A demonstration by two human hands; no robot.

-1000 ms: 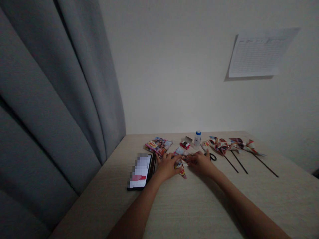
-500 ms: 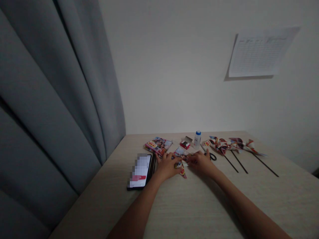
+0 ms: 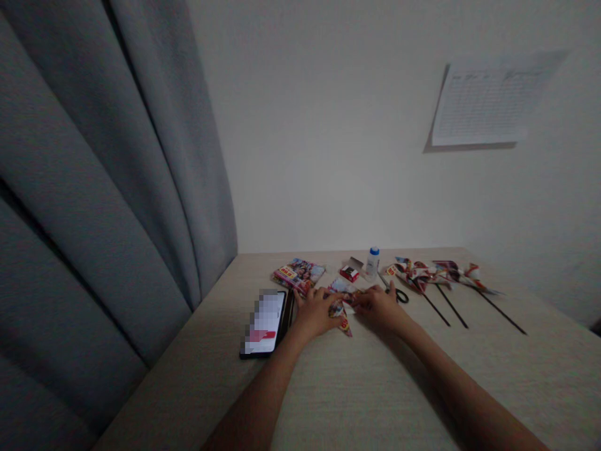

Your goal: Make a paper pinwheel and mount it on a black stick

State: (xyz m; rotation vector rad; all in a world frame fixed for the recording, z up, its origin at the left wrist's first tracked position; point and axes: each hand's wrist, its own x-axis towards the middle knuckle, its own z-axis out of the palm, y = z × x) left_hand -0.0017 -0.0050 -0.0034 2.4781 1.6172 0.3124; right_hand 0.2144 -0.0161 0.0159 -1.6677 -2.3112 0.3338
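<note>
Left hand (image 3: 315, 314), right hand (image 3: 379, 307) pinching folded printed paper (image 3: 342, 305)

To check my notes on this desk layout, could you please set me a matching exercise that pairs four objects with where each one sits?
Things:
1. Scissors
2. Blue-capped bottle
3. Phone
4. Printed sheet

Places:
A. Upright near the far edge of the table
B. On the wall
C. Flat, left of the left hand
D. Flat, just beyond the right hand

Right pairs: 1-D, 2-A, 3-C, 4-B
</note>
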